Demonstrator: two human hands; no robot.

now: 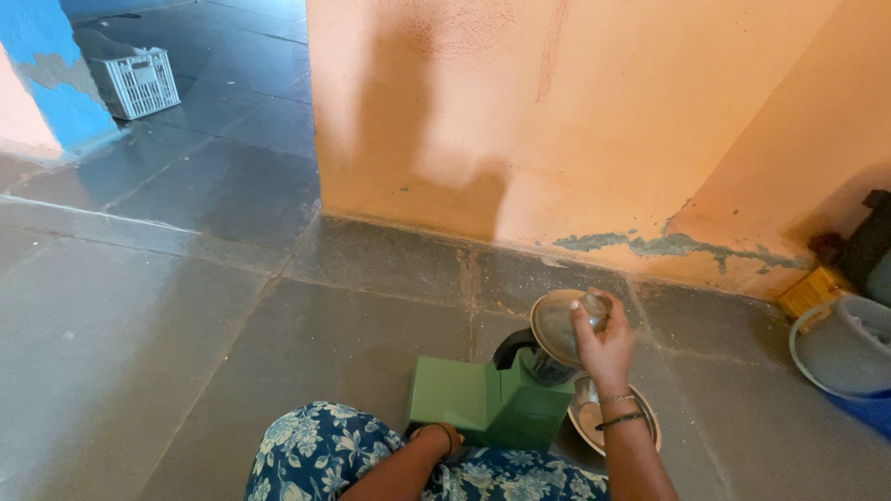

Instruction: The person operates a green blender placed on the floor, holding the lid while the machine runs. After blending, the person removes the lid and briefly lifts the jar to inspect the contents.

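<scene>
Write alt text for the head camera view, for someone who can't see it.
A person sitting on a grey stone floor holds a clear lid in the right hand over the jar of a green mixer. The left hand rests by the mixer's base, a steel plate lies beside it, and a white crate stands far left by an orange wall.

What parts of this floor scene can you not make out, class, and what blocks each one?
- Head view: left hand is mostly hidden behind the knee.
- Head view: steel plate is partly covered by the right hand and forearm.
- Head view: grey tub is cut off by the right edge.
</scene>
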